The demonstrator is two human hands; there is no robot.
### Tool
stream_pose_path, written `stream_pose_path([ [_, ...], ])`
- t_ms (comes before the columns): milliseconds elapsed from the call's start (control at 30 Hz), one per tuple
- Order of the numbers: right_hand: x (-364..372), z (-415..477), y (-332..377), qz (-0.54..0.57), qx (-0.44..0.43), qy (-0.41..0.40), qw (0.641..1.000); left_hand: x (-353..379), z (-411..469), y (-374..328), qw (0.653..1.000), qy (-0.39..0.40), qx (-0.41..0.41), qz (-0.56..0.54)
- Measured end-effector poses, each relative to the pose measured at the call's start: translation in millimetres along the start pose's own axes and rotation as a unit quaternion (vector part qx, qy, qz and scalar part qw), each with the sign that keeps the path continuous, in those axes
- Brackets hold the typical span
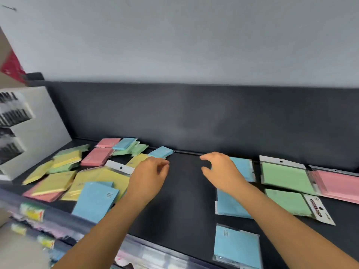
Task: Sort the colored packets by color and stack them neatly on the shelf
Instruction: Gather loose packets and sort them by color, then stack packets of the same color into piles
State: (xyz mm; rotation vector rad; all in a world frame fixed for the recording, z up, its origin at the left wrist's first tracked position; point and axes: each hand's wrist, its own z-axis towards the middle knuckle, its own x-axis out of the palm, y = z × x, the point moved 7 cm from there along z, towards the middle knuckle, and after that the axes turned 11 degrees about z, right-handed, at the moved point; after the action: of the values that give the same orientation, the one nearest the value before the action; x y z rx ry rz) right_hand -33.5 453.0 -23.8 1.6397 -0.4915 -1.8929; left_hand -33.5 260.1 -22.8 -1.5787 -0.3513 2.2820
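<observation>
Blue pkt point(236, 247) at shelf point(184, 191) front edge

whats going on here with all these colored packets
A person is sorting packets on a dark shelf. Both the left hand and the right hand hover near its bare middle, holding nothing. To the left lies a mixed pile of yellow, pink, green and blue packets; to the right, blue packets, green packets and pink packets lie grouped by color.
</observation>
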Motion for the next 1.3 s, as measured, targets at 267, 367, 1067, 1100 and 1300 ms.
stream_pose_path([
  [267, 57, 11, 68, -0.008, -0.041, 0.075, 0.996, -53, 8, 105, 0.996, -0.058, -0.056, 0.039],
  [367, 82, 20, 95, -0.009, -0.042, 0.09, 0.995, -66, 16, 144, 0.996, -0.07, -0.046, 0.024],
  [1067, 260, 104, 236, -0.129, 0.06, 0.199, 0.97, -55, 105, 359, 0.976, 0.184, 0.063, 0.103],
  [1100, 260, 105, 237, -0.131, 0.057, 0.198, 0.97, -58, 106, 357, 0.979, 0.165, 0.066, 0.104],
  [1300, 255, 102, 243, -0.101, 0.05, 0.172, 0.979, -71, 106, 356, 0.98, 0.105, 0.096, 0.139],
])
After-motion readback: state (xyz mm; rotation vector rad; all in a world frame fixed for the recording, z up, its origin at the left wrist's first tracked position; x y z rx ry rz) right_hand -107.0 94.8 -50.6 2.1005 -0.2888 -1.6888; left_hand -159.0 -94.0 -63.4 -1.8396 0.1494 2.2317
